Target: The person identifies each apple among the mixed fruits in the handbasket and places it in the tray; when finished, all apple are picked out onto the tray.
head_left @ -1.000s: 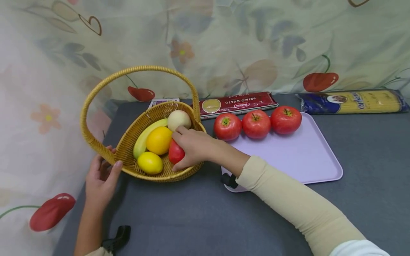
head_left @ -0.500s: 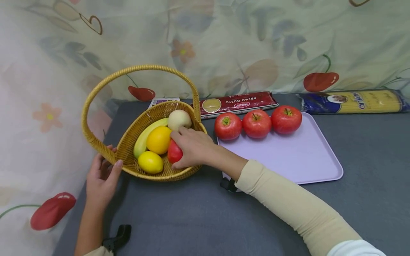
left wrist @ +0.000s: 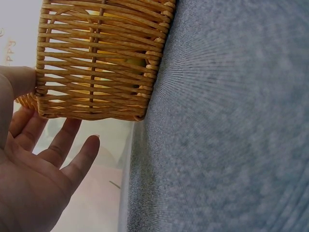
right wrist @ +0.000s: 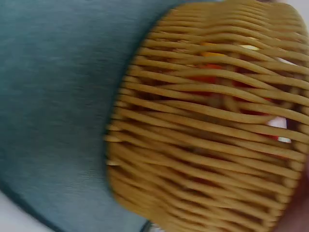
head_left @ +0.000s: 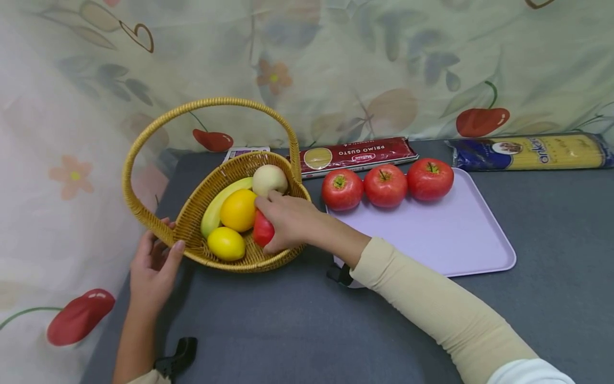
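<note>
A woven wicker basket (head_left: 196,213) with a tall arched handle stands on the left of the table. My left hand (head_left: 152,272) holds its rim at the handle's foot; in the left wrist view the thumb lies over the edge and the fingers (left wrist: 63,142) spread behind the wicker. Reaching inside from the right, my right hand (head_left: 292,221) grips a smooth red fruit (head_left: 263,229), mostly covered by the palm. Around it lie an orange (head_left: 238,210), a lemon (head_left: 226,244), a banana (head_left: 218,205) and a pale round fruit (head_left: 269,181). Wicker (right wrist: 207,125) blocks much of the right wrist view.
Right of the basket, a lilac tray (head_left: 431,240) bears three red apples (head_left: 385,185) along its far edge. Behind are a red pasta packet (head_left: 357,156) and a yellow-and-blue spaghetti packet (head_left: 532,152). A floral cloth (head_left: 336,64) hangs at the table's back.
Almost nothing differs: the right hand shifts very slightly on the red fruit inside the basket. The left hand keeps its place at the rim.
</note>
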The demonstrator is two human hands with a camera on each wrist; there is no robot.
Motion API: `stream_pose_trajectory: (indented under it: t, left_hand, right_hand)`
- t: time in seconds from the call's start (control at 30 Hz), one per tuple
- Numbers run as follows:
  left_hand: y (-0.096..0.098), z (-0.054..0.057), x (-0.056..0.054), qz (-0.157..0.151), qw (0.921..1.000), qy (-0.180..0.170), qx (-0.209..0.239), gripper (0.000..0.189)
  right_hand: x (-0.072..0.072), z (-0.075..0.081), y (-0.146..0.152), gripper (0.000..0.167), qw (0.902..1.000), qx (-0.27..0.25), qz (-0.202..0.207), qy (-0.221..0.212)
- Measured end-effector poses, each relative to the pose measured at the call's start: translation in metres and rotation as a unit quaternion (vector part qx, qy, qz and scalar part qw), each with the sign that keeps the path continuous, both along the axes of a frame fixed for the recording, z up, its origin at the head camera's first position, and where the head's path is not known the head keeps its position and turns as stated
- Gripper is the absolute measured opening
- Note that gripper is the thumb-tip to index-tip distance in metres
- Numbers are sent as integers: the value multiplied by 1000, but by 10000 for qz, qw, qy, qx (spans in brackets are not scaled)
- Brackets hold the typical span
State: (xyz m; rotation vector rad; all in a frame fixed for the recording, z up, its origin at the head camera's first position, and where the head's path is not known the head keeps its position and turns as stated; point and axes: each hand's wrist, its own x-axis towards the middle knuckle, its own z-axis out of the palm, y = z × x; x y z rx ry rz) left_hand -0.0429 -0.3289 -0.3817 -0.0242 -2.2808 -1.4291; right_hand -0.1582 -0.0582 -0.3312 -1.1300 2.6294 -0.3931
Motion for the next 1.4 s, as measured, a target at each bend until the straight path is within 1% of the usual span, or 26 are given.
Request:
stream_pose_trajectory:
  t: [0.1,0.23,0.3,0.4,0.57,0.63,0.73,1.0,1.2,1.4]
  left_hand:
    - [0,-1,0,-22,10000,42,52,52]
    - [-1,-2,1,-33,9999,88,68,52]
    - [-2,-3,1,-45,9999,118,61,52]
    - [-1,-3,1,-64,9999,128,80,52]
    - [-1,-3,2,-31,9999,72,124,52]
    - [-1,-3,2,-27,9999,64,140,52]
    - [-2,-2,2,-19,9999,53,121,52]
    - [-2,-2,2,-20,9999,24,106,53]
    - [-2,-2,0,-65,10000,65,12,53]
    - [-2,-1,0,-47,9999,16,99,52]
  right_hand:
    - [1,8,0,85,9996,243,-7,-166]
    - [2,15,-1,82,9983,492,-160,-280]
    - [3,15,-2,81,9977,550,-243,-325]
    - [2,15,-3,84,9966,703,-268,-348]
    - [-1,15,-5,91,9934,1092,-92,-323]
    - [-2,15,-5,91,9928,1151,-39,-323]
    - [-3,13,-5,90,9935,1081,-2,-342]
    - [-5,7,-1,85,9976,540,232,-363]
    - [-6,6,4,85,9987,152,216,-436]
    - [-5,6,8,89,9987,-213,232,-400]
